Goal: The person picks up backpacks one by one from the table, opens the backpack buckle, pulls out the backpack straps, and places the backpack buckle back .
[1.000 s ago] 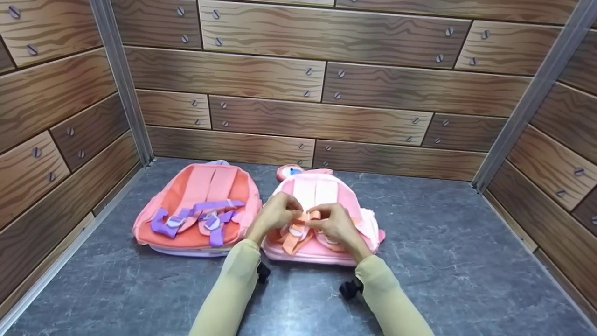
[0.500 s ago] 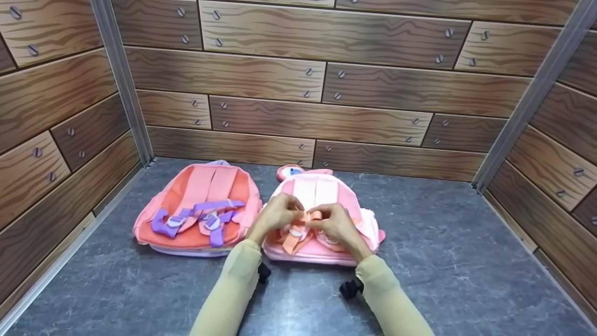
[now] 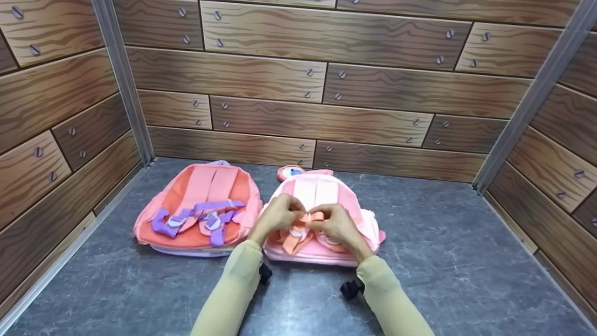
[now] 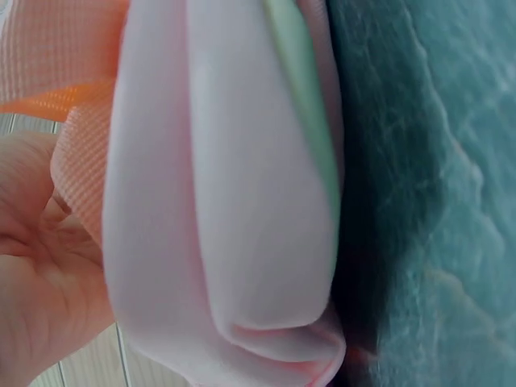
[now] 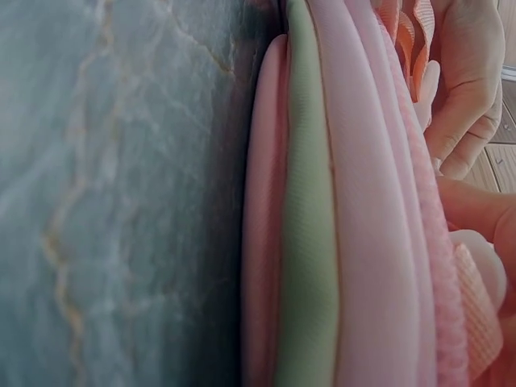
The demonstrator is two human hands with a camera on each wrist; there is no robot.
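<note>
A pink backpack [image 3: 347, 191] lies on the table with its strap side up and its pale shoulder straps showing. Over its middle, the left hand [image 3: 281, 215] pinches an orange webbing strap [image 3: 317, 216] between thumb and fingertips. From the other side, the right hand [image 3: 336, 225] pinches the same strap close by, beside a small white piece. A loose orange strap end [image 3: 291, 243] and a white buckle hang below the left fingers. In the left wrist view, part of the left hand [image 4: 48, 266] shows behind the backpack's pale side [image 4: 258, 201]; its fingertips are hidden.
A coral backpack [image 3: 186, 238] with purple straps [image 3: 217, 240] lies just left of the pink one. Behind the pink backpack pokes out a red piece with a blue-and-white eye [image 3: 291, 172]. Wood-patterned walls [image 3: 280, 79] enclose the grey table [image 3: 443, 261].
The orange strap between the fingers has shifted slightly, with a little more of its loop showing by the right hand. Both hands stay almost in place.
</note>
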